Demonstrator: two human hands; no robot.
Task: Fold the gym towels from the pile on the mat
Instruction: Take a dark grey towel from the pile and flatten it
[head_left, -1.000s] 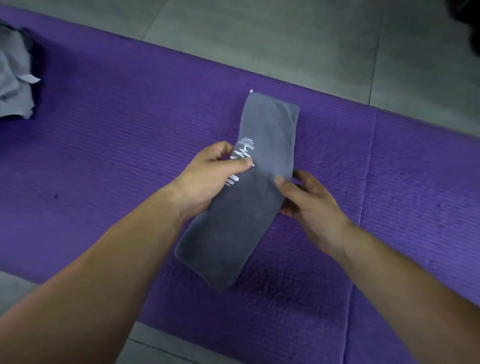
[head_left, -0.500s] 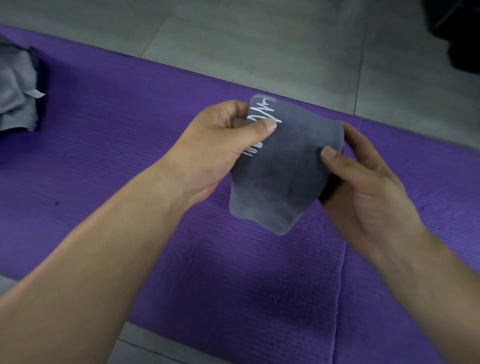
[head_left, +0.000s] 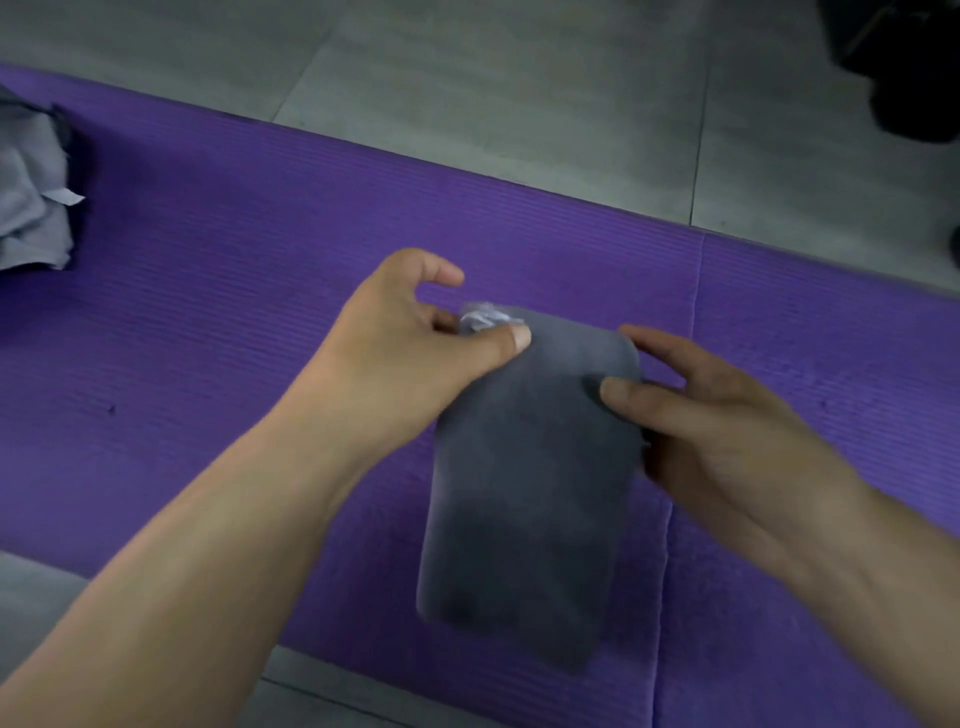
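Gym towel (head_left: 524, 493), folded, pinched at far corners by left hand (head_left: 405, 353) and right hand (head_left: 727, 431); best laid flat on mat (head_left: 260, 260), edges aligned, then released.

I watch the gray towel (head_left: 524, 467), a long strip a second ago, now doubled over and lowered toward the mat (head_left: 249, 270).

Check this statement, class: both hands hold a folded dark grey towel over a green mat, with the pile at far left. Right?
No: the head view shows the mat is purple, not green. The left hand and right hand do hold the folded towel, with the pile at far left.
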